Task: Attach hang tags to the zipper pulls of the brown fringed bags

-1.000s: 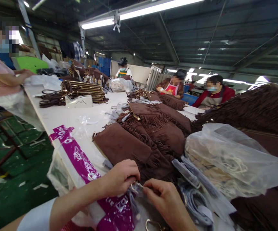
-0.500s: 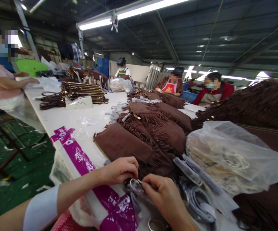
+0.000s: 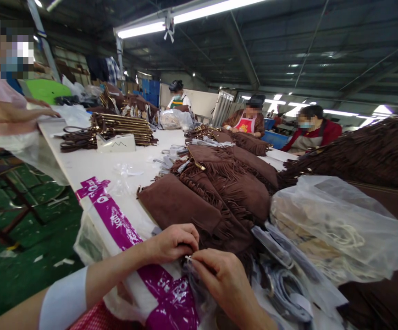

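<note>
My left hand (image 3: 177, 244) is closed in a pinch at the table's near side, its fingertips curled over what they hold. Thumb and forefinger of my right hand (image 3: 223, 277) pinch a small pale piece (image 3: 188, 258) right against the left fingertips. Clear plastic film (image 3: 199, 286) hangs below the fingers. Just beyond my hands lie brown suede fringed bags (image 3: 181, 201), overlapping in a heap. Coiled grey wrapped straps (image 3: 286, 291) rest to the right of my right hand. Purple printed tape (image 3: 116, 220) runs along the table edge under my left forearm.
A translucent plastic bag (image 3: 336, 224) of pale cords sits at the right, before a tall fringed brown pile (image 3: 364, 151). Brown pieces with gold zippers (image 3: 123, 130) are stacked on the white table (image 3: 123, 160). A co-worker (image 3: 2, 105) stands left; several others sit across.
My right hand has moved slightly left and up, closer to my left fingertips. The metal ring that showed between the hands is now mostly hidden. The view has shifted slightly.
</note>
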A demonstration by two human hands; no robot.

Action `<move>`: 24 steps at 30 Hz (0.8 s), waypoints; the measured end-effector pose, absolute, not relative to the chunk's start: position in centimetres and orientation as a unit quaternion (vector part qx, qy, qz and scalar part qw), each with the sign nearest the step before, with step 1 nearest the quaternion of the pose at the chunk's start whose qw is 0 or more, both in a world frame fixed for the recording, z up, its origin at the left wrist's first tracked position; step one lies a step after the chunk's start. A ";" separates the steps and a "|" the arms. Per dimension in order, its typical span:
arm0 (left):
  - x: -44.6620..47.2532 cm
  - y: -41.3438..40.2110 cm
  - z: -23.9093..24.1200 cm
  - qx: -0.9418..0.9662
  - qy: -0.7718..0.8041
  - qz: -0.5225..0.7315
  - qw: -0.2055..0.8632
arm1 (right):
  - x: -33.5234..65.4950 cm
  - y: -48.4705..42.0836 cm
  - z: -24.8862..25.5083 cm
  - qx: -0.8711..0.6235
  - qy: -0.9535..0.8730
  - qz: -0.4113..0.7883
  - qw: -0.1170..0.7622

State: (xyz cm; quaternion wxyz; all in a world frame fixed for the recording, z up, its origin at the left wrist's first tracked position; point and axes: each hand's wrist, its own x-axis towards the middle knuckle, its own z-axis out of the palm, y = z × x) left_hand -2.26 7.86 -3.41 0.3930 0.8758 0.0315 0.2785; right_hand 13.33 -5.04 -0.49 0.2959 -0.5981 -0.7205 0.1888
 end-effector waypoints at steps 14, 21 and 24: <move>-2.5 7.6 -3.4 0.867 0.049 0.281 0.407 | 13.7 -5.2 -3.4 -0.642 -0.664 0.150 0.354; -2.5 7.4 -3.3 0.865 0.046 0.283 0.412 | 13.5 -5.0 -3.2 -0.647 -0.687 0.109 0.312; -2.6 7.5 -3.1 0.870 0.040 0.277 0.406 | 13.5 -4.9 -3.1 -0.638 -0.699 0.109 0.305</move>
